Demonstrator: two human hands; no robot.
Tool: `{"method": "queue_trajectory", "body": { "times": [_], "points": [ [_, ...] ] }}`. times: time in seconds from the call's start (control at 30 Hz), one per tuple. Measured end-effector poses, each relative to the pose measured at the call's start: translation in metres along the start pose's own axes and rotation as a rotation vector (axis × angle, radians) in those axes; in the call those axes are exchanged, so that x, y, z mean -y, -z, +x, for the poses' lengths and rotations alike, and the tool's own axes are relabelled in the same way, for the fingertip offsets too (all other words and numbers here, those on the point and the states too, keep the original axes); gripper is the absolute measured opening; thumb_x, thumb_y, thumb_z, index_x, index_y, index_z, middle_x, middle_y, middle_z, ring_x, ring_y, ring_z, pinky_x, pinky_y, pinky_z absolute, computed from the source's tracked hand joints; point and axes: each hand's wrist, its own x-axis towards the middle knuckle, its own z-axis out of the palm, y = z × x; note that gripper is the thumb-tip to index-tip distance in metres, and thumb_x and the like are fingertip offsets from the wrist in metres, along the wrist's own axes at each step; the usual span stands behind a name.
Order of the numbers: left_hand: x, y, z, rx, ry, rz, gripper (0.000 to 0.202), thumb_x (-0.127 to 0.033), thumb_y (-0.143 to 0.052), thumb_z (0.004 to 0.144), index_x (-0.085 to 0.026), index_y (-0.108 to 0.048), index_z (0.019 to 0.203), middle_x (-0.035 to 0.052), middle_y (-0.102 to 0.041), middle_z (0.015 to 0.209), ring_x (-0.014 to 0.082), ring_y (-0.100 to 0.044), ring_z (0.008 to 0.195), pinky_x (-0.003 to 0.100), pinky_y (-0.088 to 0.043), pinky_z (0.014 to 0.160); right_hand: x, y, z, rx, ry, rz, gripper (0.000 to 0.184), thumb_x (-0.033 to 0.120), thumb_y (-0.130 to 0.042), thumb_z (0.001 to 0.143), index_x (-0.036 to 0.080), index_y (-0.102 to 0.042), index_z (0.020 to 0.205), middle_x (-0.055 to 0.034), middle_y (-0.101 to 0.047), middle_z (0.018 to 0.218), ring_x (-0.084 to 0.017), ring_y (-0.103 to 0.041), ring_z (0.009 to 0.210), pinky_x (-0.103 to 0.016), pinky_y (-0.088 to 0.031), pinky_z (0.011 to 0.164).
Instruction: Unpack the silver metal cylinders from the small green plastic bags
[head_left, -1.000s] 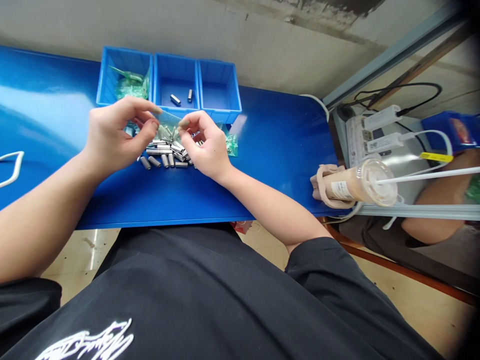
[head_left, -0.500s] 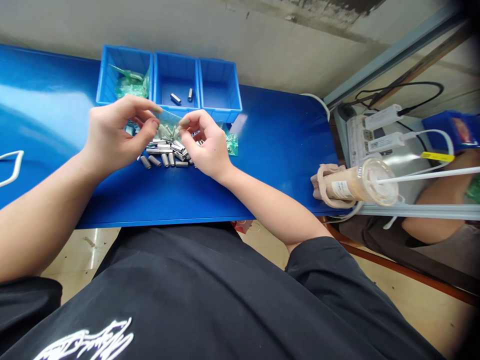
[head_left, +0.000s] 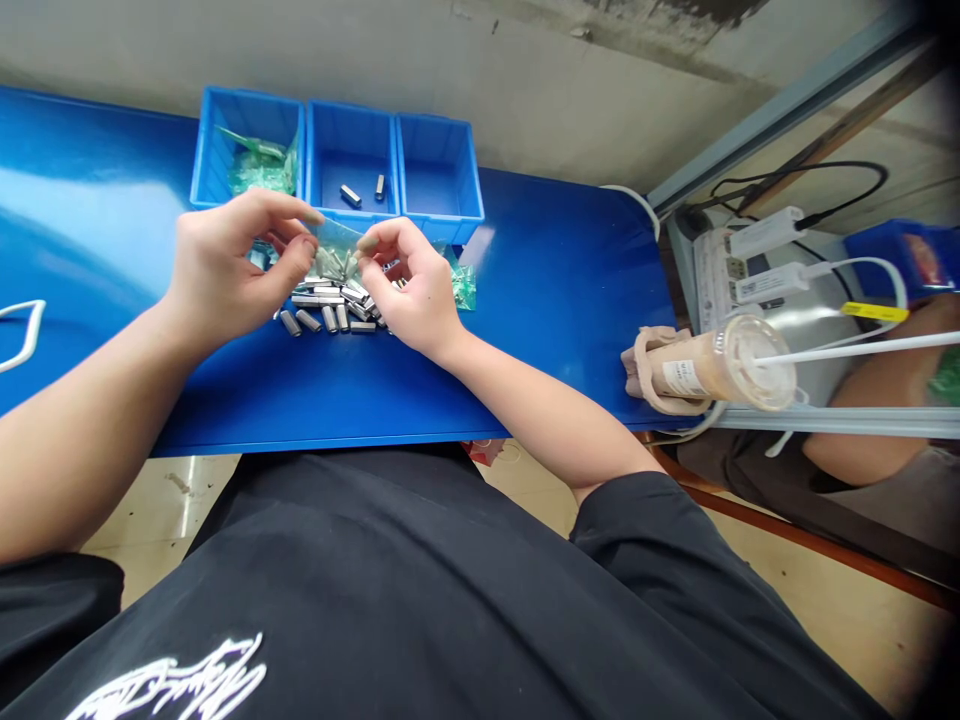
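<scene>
A small clear plastic bag [head_left: 336,240] is stretched between my two hands, with several small metal pieces showing inside it. My left hand [head_left: 238,262] pinches the bag's left edge between thumb and fingers. On the other side, my right hand [head_left: 411,285] grips the right edge the same way. Below the bag lies a pile of short silver metal cylinders [head_left: 330,318] on the blue table, partly covered by my right hand. Bits of green plastic bag [head_left: 464,287] stick out behind my right hand.
Three blue bins stand in a row at the back: the left bin [head_left: 196,160] holds green plastic bags, the middle bin [head_left: 352,130] two metal cylinders. A drink cup [head_left: 690,375] in a cardboard holder sits at the table's right end, beside a power strip [head_left: 716,280] with plugs and cables.
</scene>
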Motion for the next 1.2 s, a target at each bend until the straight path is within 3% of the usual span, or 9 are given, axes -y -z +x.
{"method": "queue_trajectory", "body": {
  "times": [0.87,1.2],
  "points": [
    [0.0049,-0.0001,-0.0013,-0.026,-0.126,-0.005,0.025,-0.029,-0.066,0.101,-0.017,-0.079,0.118,-0.0002,-0.081,0.093,0.0059,-0.075,0.079,0.013,-0.062,0.078,-0.0007,-0.0003,-0.0002,0.022,0.024,-0.063,0.008,0.024,-0.048,0.105,0.019,-0.050,0.110,-0.0017,-0.064,0.108,-0.006,-0.062,0.093,-0.020,-0.062,0.083],
    [0.0046,-0.0001,-0.0006,-0.024,-0.136,0.004,0.024,-0.028,-0.067,0.100,-0.018,-0.078,0.117,-0.0009,-0.080,0.092,0.0062,-0.075,0.077,0.014,-0.063,0.078,-0.0013,-0.0001,-0.0001,0.047,0.014,-0.068,0.012,0.026,-0.046,0.106,0.018,-0.053,0.113,-0.0019,-0.064,0.111,-0.008,-0.065,0.101,-0.028,-0.067,0.098]
  ]
}}
